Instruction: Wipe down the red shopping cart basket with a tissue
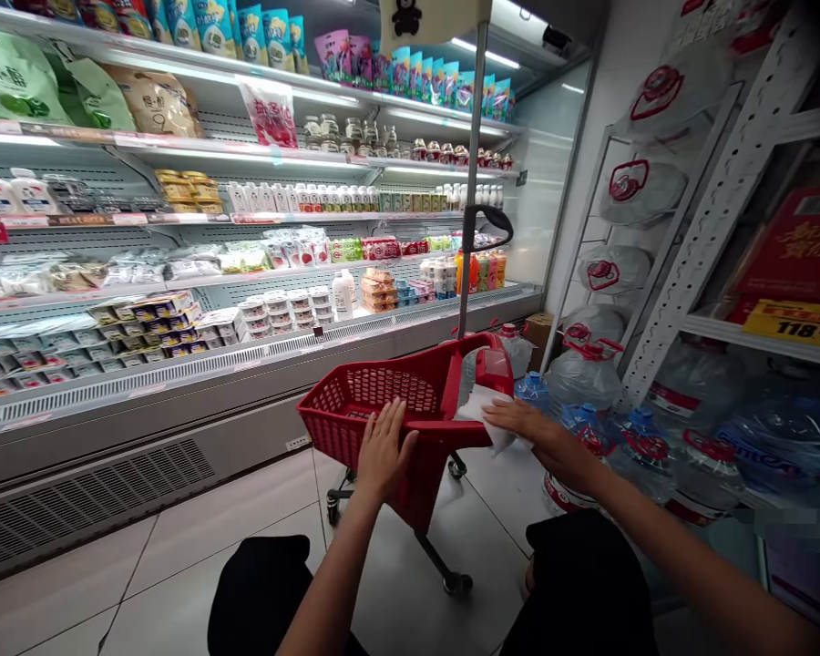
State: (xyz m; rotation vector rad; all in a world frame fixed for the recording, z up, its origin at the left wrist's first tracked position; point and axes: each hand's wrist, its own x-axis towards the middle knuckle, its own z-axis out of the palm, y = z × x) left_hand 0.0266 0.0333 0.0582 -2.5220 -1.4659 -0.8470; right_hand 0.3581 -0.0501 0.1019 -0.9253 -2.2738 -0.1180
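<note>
A red plastic shopping cart point(410, 383) on dark legs with casters stands in front of my knees. My left hand point(384, 446) lies on the near side of its basket rim, fingers spread and holding nothing. At the right end of the cart, my right hand point(529, 428) presses a white cloth point(482, 407) against the red frame beside the handle. Part of the cloth hangs below that hand. The basket's visible inside holds nothing that I can make out.
A lit refrigerated shelf point(246, 364) with dairy goods runs behind the cart. A metal pole point(476, 137) with a black hook rises behind the cart. Large water bottles point(588, 374) crowd the right side, near a white perforated rack point(697, 237). My black-clad knees are below.
</note>
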